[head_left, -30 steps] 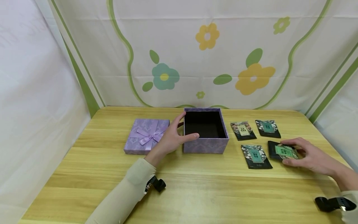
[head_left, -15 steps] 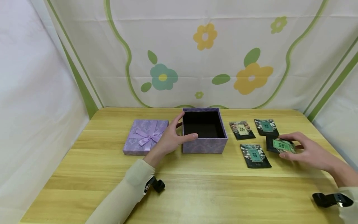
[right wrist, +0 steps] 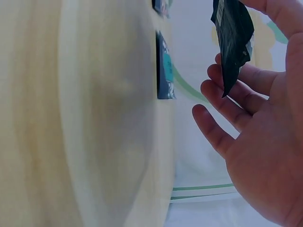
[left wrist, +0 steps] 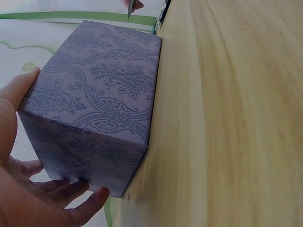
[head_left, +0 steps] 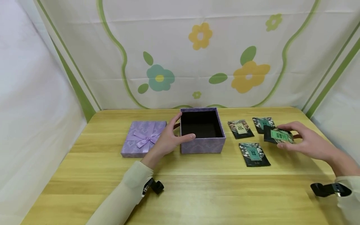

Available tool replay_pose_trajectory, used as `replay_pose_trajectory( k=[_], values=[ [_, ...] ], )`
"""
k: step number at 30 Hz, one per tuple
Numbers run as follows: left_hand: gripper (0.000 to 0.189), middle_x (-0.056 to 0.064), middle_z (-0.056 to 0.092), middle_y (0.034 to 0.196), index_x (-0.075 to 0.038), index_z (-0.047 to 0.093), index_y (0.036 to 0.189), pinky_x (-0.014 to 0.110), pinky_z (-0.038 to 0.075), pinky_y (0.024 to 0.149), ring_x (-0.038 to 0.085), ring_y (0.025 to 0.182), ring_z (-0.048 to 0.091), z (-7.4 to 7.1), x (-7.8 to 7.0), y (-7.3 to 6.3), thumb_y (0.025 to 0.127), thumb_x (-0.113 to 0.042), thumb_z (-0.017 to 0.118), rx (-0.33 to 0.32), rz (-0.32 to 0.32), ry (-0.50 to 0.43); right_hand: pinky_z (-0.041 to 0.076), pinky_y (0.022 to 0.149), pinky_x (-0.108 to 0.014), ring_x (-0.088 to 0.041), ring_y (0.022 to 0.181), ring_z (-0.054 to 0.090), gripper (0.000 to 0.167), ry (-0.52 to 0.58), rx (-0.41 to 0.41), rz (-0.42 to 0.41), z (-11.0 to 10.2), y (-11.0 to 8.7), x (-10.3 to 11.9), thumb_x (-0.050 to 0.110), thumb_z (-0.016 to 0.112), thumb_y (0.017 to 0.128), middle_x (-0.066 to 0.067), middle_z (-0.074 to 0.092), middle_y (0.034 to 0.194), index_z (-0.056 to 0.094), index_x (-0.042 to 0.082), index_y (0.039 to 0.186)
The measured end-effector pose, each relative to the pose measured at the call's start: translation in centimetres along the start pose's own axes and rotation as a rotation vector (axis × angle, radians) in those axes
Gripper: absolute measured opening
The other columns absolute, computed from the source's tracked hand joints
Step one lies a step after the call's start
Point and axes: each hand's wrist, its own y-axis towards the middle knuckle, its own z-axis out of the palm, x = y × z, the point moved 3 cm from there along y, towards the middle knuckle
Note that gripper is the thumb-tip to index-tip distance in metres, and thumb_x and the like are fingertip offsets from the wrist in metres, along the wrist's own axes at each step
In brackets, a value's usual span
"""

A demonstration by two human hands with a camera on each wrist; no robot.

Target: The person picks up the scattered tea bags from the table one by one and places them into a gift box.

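My left hand (head_left: 168, 139) rests spread against the left side of a purple patterned gift box (head_left: 202, 146), which stands without its lid, its black inside bare. The thumb lies over the front rim; in the left wrist view the fingertips (left wrist: 98, 196) touch the side wall. Above the table at the right, my right hand (head_left: 313, 143) pinches a small black packet (head_left: 281, 136) with a green label between thumb and fingers. From the right wrist, the packet (right wrist: 232, 42) appears nearly edge-on, with the lower fingers spread away from it.
Three similar packets lie on the wooden table: one with a cream label (head_left: 240, 128), a front one with a teal label (head_left: 254, 154), and another teal one (head_left: 262, 123) behind the held packet. The purple bow-topped lid (head_left: 144, 139) lies left of the box. Flowered cloth (head_left: 174, 37) hangs behind.
My right hand has raised the green-labelled packet off the table and moved it slightly away from me. My left hand keeps its place on the box, while the head view has shifted a little.
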Motion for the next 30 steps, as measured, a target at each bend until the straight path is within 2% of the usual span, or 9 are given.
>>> replay_pose_trajectory(
  k=[3, 8, 13, 20, 30],
  values=[
    [0.104, -0.019, 0.018, 0.175, -0.047, 0.018, 0.168, 0.059, 0.042, 0.122, 0.026, 0.162, 0.031, -0.1, 0.1, 0.0, 0.089, -0.050, 0.085, 0.004, 0.002, -0.003, 0.040, 0.084, -0.006, 0.021, 0.114, 0.035, 0.067, 0.004, -0.011, -0.004, -0.5, 0.2, 0.3, 0.020, 0.086, 0.090, -0.016, 0.055, 0.142, 0.056, 0.003, 0.148],
    [0.104, -0.018, 0.017, 0.176, -0.047, 0.017, 0.168, 0.059, 0.042, 0.122, 0.026, 0.162, 0.030, -0.1, 0.2, -0.1, 0.089, -0.051, 0.085, 0.012, 0.001, -0.008, 0.036, 0.085, -0.005, 0.019, 0.115, 0.036, 0.065, 0.020, -0.031, 0.011, -1.3, 0.5, 0.6, 0.018, 0.084, 0.092, -0.009, 0.052, 0.142, 0.056, 0.004, 0.149],
    [0.105, -0.018, 0.018, 0.176, -0.046, 0.018, 0.168, 0.060, 0.040, 0.123, 0.026, 0.163, 0.029, -0.1, 0.2, -0.1, 0.088, -0.052, 0.085, 0.012, -0.009, -0.001, 0.035, 0.088, -0.003, 0.016, 0.116, 0.038, 0.063, 0.027, -0.051, -0.015, -1.8, 1.1, 1.1, 0.015, 0.085, 0.091, -0.009, 0.051, 0.138, 0.058, 0.003, 0.146],
    [0.105, -0.018, 0.019, 0.176, -0.046, 0.018, 0.168, 0.062, 0.039, 0.123, 0.026, 0.163, 0.029, -0.1, 0.2, 0.0, 0.087, -0.053, 0.085, 0.011, -0.016, -0.005, 0.035, 0.088, -0.008, 0.018, 0.116, 0.036, 0.065, 0.017, -0.032, -0.006, -2.1, 1.8, 2.0, 0.019, 0.084, 0.092, -0.008, 0.050, 0.144, 0.056, 0.004, 0.149],
    [0.105, -0.019, 0.017, 0.176, -0.048, 0.018, 0.167, 0.064, 0.038, 0.123, 0.027, 0.163, 0.028, -0.1, 0.4, 0.0, 0.087, -0.054, 0.085, 0.010, -0.011, -0.013, 0.035, 0.089, -0.005, 0.013, 0.118, 0.037, 0.066, 0.013, -0.019, -0.026, -2.2, 2.8, 3.8, 0.022, 0.084, 0.092, -0.013, 0.053, 0.147, 0.056, 0.008, 0.150]
  ],
)
